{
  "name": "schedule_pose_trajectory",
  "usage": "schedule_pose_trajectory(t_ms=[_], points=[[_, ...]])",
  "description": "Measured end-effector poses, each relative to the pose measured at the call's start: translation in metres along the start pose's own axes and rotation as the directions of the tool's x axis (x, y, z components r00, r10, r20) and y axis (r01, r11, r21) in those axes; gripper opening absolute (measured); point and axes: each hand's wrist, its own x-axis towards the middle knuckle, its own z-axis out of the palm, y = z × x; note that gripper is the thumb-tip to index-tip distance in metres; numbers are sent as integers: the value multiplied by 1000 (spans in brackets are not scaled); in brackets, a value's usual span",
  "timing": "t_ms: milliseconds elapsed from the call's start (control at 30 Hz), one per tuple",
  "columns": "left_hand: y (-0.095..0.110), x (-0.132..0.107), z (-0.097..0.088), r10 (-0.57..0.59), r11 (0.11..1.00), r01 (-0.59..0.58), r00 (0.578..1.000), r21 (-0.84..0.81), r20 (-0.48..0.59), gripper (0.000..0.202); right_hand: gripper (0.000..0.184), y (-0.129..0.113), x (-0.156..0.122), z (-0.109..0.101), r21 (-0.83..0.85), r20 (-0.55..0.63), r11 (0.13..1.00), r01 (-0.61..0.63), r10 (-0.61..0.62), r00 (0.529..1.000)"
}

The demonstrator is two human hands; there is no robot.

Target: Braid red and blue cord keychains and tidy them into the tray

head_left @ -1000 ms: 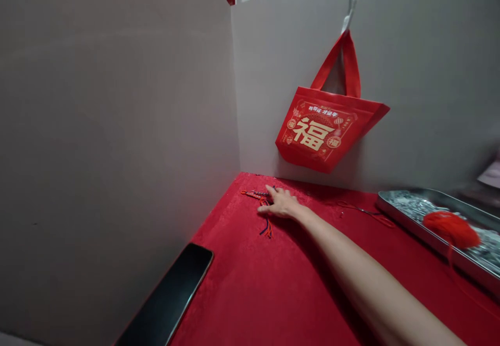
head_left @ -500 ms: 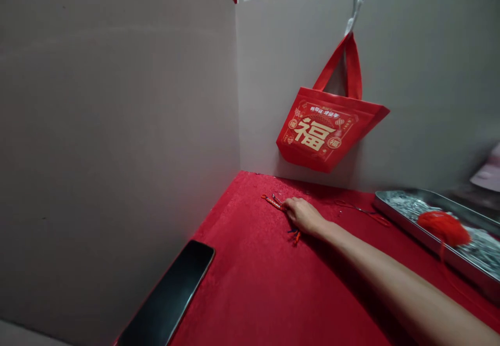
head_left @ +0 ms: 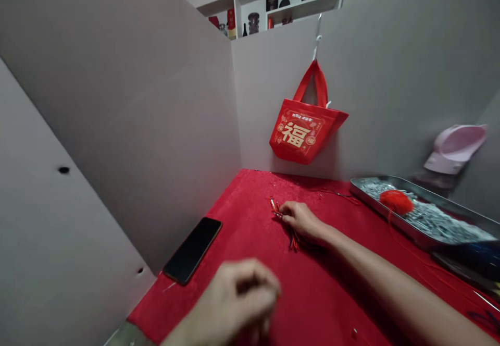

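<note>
The right hand (head_left: 297, 218), on my remote feed, pinches braided red-and-dark cords (head_left: 273, 205) at the far middle of the red cloth (head_left: 250, 236) — partway along, I judge, so the loose tails (head_left: 293, 243) lie free nearside. The left hand (head_left: 238, 299), nearer, is curled and blurred; I cannot tell whether it holds anything. At right, a shallow silver metal tray (head_left: 371, 201) contains a round red yarn ball (head_left: 396, 201) — presumably against rolling.

red-covered table (head_left: 250, 231) bears phone (head_left: 192, 250), tray (head_left: 441, 203), cords (head_left: 294, 243)
</note>
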Motion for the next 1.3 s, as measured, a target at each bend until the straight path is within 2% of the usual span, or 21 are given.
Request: schedule_pose_trajectory(t_ms=[67,100,133,167,233,300,333,400,467,533,600,667,733,767,800,833,867,933,1000,1100,1300], points=[[2,55,11,15,993,-26,995,-113,-101,24,15,1,-4,-9,93,-63,995,-33,39,997],[2,81,15,-43,981,19,992,-193,-122,31,17,2,-6,-14,134,-96,990,-40,53,994],[1,104,19,-170,953,142,982,-268,-86,41,18,2,-9,-19,170,-128,985,-39,61,990],[-1,123,22,-330,897,317,944,-308,12,55,19,1,-13,-23,199,-160,980,-30,63,985],[-5,151,31,-441,807,480,878,-344,188,79,21,-2,-23,-31,232,-228,973,4,50,972],[-7,168,43,-379,740,521,846,-425,376,91,22,-7,-37,-36,238,-294,970,49,24,956],[-8,174,49,-292,715,479,866,-509,405,89,21,-11,-45,-39,228,-318,971,79,-3,948],[-6,187,60,-149,646,365,921,-670,359,73,18,-17,-61,-42,168,-334,971,168,-105,937],[-3,199,66,-74,600,270,956,-753,283,50,16,-20,-76,-44,68,-301,959,274,-242,922],[-1,211,67,-33,594,227,965,-772,259,32,16,-19,-89,-45,-21,-251,930,367,-360,898],[-1,220,66,5,598,203,967,-776,256,22,16,-12,-98,-47,-22,-304,920,391,-379,874],[-3,226,62,37,592,181,967,-785,252,22,16,0,-101,-48,92,-489,950,300,-219,844],[-8,232,60,60,576,158,970,-802,235,23,22,12,-97,-49,359,-575,928,101,134,807],[-10,234,60,70,565,146,972,-812,223,23,25,17,-93,-49,518,-509,855,-11,319,800],[-12,237,61,81,556,133,974,-821,212,23,28,20,-87,-48,658,-371,744,-114,453,811],[-14,240,62,91,557,116,976,-823,199,22,30,22,-81,-46,753,-202,627,-199,508,838],[-15,243,64,101,567,93,978,-818,182,22,31,22,-75,-43,803,-52,536,-260,498,866],[-17,248,67,116,602,45,983,-798,143,20,30,21,-63,-37,827,99,472,-305,411,906],[-19,252,65,121,635,10,986,-773,112,20,22,23,-54,-30,802,109,514,-304,374,921],[-25,255,50,92,690,17,989,-724,112,17,14,34,-48,-30,729,84,596,-335,409,909],[-44,263,25,-27,804,56,998,-592,58,10,18,58,-30,-62,485,121,795,-366,353,928]])
